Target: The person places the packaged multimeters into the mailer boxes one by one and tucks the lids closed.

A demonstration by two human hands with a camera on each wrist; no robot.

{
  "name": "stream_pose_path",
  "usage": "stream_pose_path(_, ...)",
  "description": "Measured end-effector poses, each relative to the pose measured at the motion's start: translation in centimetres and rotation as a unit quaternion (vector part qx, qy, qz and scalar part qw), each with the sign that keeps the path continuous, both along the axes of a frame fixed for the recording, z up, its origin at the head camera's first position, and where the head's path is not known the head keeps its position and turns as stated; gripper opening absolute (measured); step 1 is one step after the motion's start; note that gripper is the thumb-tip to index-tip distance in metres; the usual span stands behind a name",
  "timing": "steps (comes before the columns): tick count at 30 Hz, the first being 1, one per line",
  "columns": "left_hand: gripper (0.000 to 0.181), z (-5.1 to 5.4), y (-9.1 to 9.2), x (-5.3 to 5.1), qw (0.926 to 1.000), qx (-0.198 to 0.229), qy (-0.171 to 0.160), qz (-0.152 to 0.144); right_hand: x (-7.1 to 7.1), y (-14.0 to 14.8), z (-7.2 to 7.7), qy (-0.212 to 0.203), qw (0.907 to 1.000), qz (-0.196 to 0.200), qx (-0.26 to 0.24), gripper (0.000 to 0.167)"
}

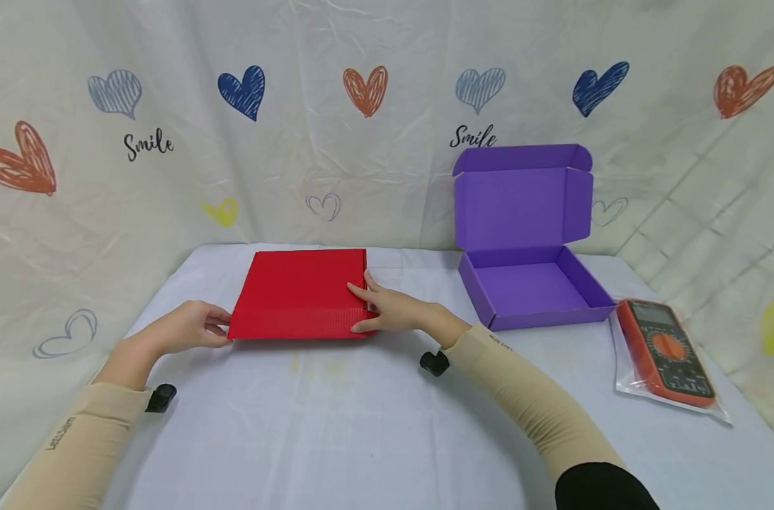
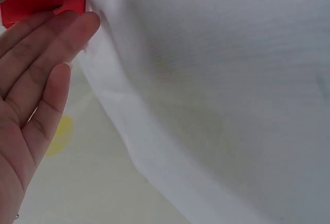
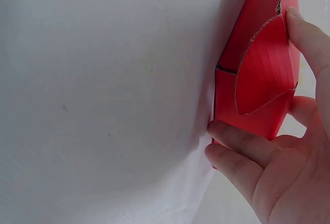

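A closed red cardboard box lies flat toward the back of the table, left of centre. At its near left corner my left hand touches the side; the left wrist view has these fingers fairly straight, with part of the hand cut off. My right hand rests spread against the box's right end, some fingertips over the top. In the right wrist view a rounded flap shows at that end, between the thumb and the lower fingers.
An open purple cardboard box stands at the back right, lid raised. Beside it, nearer the right edge, an orange-and-black multimeter lies in a clear plastic bag. White cloth covers the table; a printed curtain hangs behind.
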State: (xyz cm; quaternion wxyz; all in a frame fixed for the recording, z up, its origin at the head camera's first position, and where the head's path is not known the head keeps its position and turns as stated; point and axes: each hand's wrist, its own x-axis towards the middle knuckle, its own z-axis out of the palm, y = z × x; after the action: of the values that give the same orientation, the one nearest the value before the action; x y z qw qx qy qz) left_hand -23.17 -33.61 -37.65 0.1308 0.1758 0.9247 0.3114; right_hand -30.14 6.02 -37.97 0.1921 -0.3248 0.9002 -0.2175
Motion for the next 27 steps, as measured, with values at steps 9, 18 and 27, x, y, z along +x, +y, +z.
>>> stream_pose_path(9,0.041,0.34,-0.27,-0.37,0.9999,0.001,-0.013,-0.011,-0.09,0.16,0.08,-0.006,0.9999,0.004,-0.008,0.093)
stream_pose_path(18,0.028,0.31,-0.51,-0.30,0.9993,0.010,-0.027,-0.022,-0.30,0.02,0.00,-0.006,0.9999,0.004,-0.010,0.093)
stream_pose_path(27,0.034,0.14,-0.55,-0.38,0.9998,-0.006,-0.015,-0.015,-0.26,0.05,-0.14,-0.001,1.0000,0.002,-0.009,0.093)
